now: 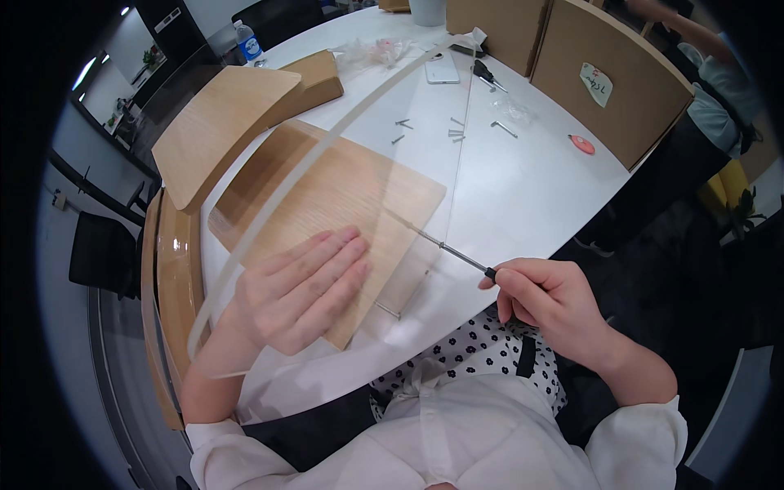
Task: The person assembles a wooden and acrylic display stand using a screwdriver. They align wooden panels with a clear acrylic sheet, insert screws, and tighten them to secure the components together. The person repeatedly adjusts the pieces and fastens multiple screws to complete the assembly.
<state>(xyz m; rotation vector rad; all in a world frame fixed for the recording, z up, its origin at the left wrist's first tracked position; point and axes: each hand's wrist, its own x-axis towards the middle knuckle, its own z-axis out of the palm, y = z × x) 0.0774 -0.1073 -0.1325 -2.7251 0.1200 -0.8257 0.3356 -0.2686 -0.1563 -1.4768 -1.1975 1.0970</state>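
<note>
My right hand (543, 302) is closed round the dark handle of a screwdriver (467, 260), its thumb and fingers near the shaft. The shaft points up and left, with its end at a long screw (414, 227) that runs toward the edge of a light wooden board (371, 184). A clear plastic panel (328, 141) with a curved edge stands across the board. My left hand (302, 282) is stretched flat with fingers together, against the panel and board; which surface it touches I cannot tell. A second long screw (387, 310) sits lower, by the board's near edge.
Several loose screws (456, 131) lie on the white table (523, 196). Beyond are another screwdriver (485, 75), a white phone (442, 69) and a red-orange cutter (582, 144). Cardboard boxes (612, 90) stand far right; another wooden board (224, 122) leans left. A person (719, 106) stands at right.
</note>
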